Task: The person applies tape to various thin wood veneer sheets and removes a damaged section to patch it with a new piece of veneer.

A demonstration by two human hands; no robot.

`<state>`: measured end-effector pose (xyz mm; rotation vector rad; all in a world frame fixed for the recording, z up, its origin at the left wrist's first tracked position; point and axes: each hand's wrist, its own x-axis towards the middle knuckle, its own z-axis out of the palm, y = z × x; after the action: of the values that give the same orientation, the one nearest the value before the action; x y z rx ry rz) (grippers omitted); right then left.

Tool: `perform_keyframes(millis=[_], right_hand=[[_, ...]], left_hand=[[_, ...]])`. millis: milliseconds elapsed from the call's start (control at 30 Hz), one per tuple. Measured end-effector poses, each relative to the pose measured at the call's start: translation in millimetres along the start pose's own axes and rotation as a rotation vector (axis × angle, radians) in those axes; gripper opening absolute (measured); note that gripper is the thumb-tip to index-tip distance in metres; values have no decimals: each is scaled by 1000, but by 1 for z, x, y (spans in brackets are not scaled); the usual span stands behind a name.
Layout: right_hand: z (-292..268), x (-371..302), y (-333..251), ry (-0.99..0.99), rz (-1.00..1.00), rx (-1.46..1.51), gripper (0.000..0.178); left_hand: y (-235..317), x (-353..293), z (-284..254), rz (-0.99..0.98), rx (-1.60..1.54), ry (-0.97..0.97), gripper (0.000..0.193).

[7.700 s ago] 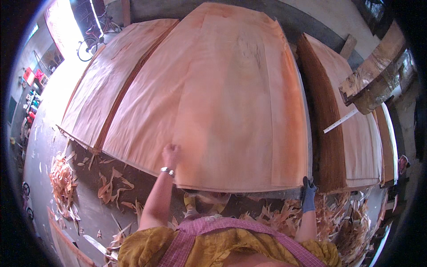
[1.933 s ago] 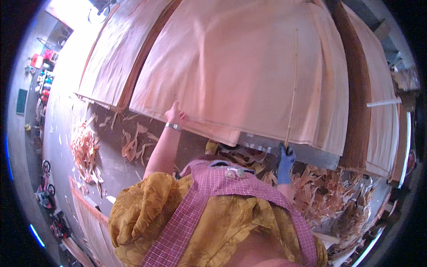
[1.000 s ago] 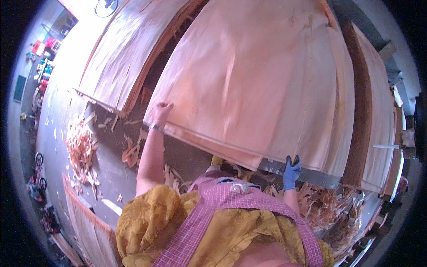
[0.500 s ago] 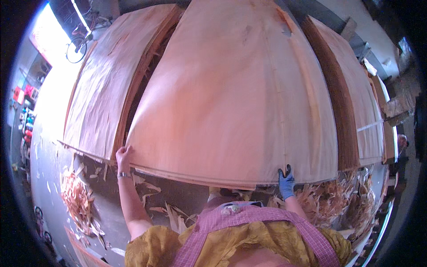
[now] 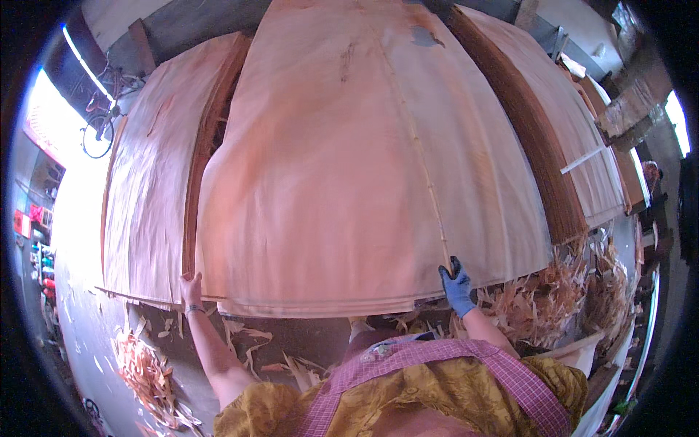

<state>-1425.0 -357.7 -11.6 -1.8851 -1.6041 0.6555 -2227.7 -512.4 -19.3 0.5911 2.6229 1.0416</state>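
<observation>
A wide pale wood veneer sheet (image 5: 306, 189) lies on top of a stack in front of me. My left hand (image 5: 191, 290), bare with a band at the wrist, is closed on the sheet's near left corner. A thin jointed stick (image 5: 422, 164), like bamboo, runs lengthwise over the sheet's right part. Around its near end are the fingers of my right hand (image 5: 457, 288), in a blue glove with dark fingertips, at the sheet's near edge. Near the far end, the sheet has a dark torn hole (image 5: 426, 36).
Veneer stacks stand close on the left (image 5: 156, 167) and right (image 5: 531, 109), the right one bearing a white strip (image 5: 582, 160). Shavings lie in piles on the floor at left (image 5: 145, 371) and beneath the right side (image 5: 539, 306). A bicycle (image 5: 98, 135) stands far left.
The view has shifted. My left hand has come nearer to me with the sheet's corner, and the sheet's near edge sits lower. The stick slants more, its near end still in my right hand.
</observation>
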Motion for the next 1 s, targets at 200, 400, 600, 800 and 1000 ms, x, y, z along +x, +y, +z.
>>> perform_keyframes(millis=[200, 400, 600, 800, 1000], right_hand=[[-80, -27, 35, 18, 193, 71, 53], [-166, -43, 135, 166, 185, 177, 42], [-266, -65, 312, 361, 221, -106, 29], [-426, -38, 406, 322, 290, 30, 35], [-550, 49, 514, 261, 471, -114, 43]], left_hand=[[187, -194, 107, 468, 412, 77, 50], [284, -416, 262, 1072, 390, -342, 51], [392, -633, 382, 1348, 400, -495, 52], [442, -730, 417, 1086, 719, -640, 52], [449, -731, 434, 1002, 767, -684, 57]])
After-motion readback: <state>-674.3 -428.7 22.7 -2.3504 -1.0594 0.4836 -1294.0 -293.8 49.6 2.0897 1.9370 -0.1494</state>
